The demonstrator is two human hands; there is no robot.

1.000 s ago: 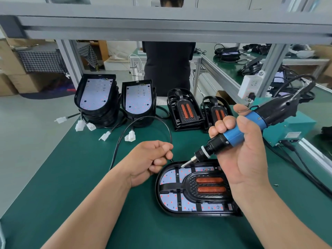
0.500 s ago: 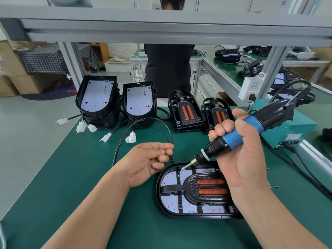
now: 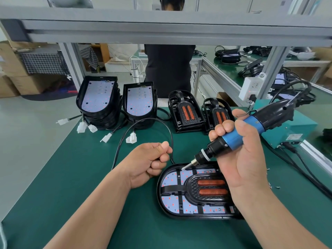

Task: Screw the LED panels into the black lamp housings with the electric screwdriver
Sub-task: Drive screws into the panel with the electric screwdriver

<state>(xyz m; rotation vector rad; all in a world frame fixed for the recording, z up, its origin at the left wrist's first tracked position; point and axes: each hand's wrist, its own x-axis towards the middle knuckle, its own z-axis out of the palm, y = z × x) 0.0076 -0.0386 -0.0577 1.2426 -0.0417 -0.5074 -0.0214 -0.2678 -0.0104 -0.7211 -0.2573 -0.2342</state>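
Observation:
A black lamp housing [image 3: 162, 178] lies flat on the green mat, with a white LED panel [image 3: 170, 178] and a black insert with two orange strips in it. My right hand [image 3: 240, 157] grips the blue-and-black electric screwdriver [image 3: 233, 139]. Its bit tip rests at the panel's upper left corner. My left hand [image 3: 147, 162] sits just left of the housing with fingers curled and thumb on top. Nothing shows inside it. The housing's black cable [image 3: 143, 121] runs right past its fingertips.
Two stacks of housings with bare LED panels [image 3: 98, 97] [image 3: 140, 101] lean at the back left, white connectors [image 3: 132, 138] in front. Two stacks of black inserts [image 3: 185, 112] stand behind. A teal power box [image 3: 289, 130] and cords lie right. A person stands beyond the bench.
My left hand loosened half a second ago and has curled tight again. The screwdriver bit has stayed at the same corner of the panel.

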